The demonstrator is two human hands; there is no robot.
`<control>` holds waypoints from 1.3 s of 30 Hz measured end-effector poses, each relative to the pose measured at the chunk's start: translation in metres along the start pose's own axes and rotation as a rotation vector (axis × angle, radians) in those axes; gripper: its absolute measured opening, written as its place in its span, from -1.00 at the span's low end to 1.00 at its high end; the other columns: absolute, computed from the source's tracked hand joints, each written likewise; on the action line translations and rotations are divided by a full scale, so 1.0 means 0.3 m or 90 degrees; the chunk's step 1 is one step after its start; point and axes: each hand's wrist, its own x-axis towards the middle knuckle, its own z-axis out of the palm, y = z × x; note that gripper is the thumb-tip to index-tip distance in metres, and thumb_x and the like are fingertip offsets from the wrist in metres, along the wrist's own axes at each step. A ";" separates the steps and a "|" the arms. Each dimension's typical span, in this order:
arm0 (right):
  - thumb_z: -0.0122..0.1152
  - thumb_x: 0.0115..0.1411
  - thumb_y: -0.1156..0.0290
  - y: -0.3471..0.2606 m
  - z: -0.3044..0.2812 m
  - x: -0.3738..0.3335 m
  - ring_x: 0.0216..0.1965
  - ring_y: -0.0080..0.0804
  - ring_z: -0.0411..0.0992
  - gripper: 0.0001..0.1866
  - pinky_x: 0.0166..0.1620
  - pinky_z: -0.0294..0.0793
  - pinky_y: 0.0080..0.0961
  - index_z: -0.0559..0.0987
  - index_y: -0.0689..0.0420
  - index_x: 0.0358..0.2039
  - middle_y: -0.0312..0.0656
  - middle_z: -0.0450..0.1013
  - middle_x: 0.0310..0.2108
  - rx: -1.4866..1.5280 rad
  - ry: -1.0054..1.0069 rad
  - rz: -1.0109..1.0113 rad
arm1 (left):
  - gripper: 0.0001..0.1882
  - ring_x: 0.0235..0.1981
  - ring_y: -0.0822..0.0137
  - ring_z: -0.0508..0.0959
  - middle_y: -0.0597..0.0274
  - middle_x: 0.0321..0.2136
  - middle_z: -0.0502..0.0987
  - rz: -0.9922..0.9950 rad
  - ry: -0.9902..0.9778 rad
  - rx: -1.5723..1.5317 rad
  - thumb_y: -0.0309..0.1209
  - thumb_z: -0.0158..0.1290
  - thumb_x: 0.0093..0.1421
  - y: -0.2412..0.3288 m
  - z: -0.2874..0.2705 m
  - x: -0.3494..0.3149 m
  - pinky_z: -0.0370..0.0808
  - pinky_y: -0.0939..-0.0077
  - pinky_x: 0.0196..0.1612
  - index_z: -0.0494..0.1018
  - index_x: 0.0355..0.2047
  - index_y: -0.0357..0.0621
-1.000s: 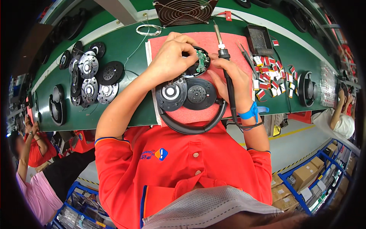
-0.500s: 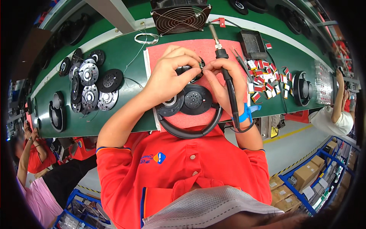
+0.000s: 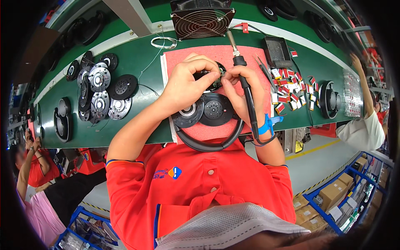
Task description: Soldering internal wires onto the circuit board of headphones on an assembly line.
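On a pink foam mat (image 3: 227,132) lies an opened headphone with a black headband (image 3: 208,146) toward me. Two round black speaker plates (image 3: 213,110) rest side by side above the headband. Beyond them, an earcup (image 3: 218,83) with a bit of circuit board is partly covered by my hands. My left hand (image 3: 188,81) pinches thumb and index finger at this earcup; what they hold is too small to tell. My right hand (image 3: 245,91) keeps a soldering iron (image 3: 246,85) in its grip, hot end pointing away, while its thumb and index fingertips meet close to the left ones.
Loose speaker plates (image 3: 100,79) pile up at left, near a coil of wire (image 3: 163,42). A fan (image 3: 203,23) stands behind the mat. Tweezers (image 3: 266,71), a black tray (image 3: 276,52) and scattered small battery packs (image 3: 291,87) lie at right. Other headphones (image 3: 330,100) flank both sides; co-workers sit beyond.
The whole view has shifted slightly. Both hands stay at the earcup with small finger movements, and a little more of the circuit board shows between them.
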 end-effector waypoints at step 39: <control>0.04 0.28 0.18 -0.017 -0.129 0.007 -0.63 -0.46 0.20 -0.63 -0.54 0.10 -0.53 0.54 0.28 -0.38 -0.26 0.25 -0.69 -0.098 0.045 -0.254 | -0.90 -0.05 0.15 0.36 0.22 -0.20 0.54 -0.022 -0.034 0.207 -0.48 0.12 -0.03 -0.100 0.003 0.041 0.27 0.35 0.08 0.53 -0.54 -0.28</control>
